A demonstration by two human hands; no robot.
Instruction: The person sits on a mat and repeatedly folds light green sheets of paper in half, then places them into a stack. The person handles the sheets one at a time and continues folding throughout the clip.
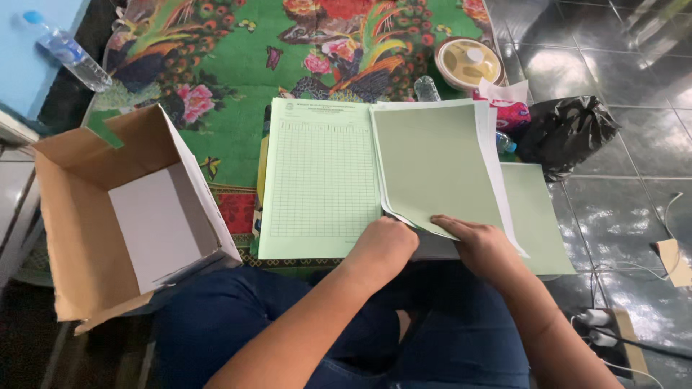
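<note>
A stack of pale green sheets lies in front of my knees. The left sheet (321, 180) is a printed grid form lying flat. The right sheet (432, 166) is plain green, on top of white and green pages. My left hand (386, 241) rests with curled fingers on the bottom edge where the two sheets meet. My right hand (479, 241) presses on the lower corner of the plain green sheet, fingers pointing left. Whether either hand pinches a sheet is hidden.
An open cardboard box (94, 216) stands at the left. A green floral mat (238, 65) lies under the papers. A round lidded container (468, 61), a black plastic bag (569, 130), a water bottle (68, 50) and cables with a power strip (598, 317) sit around.
</note>
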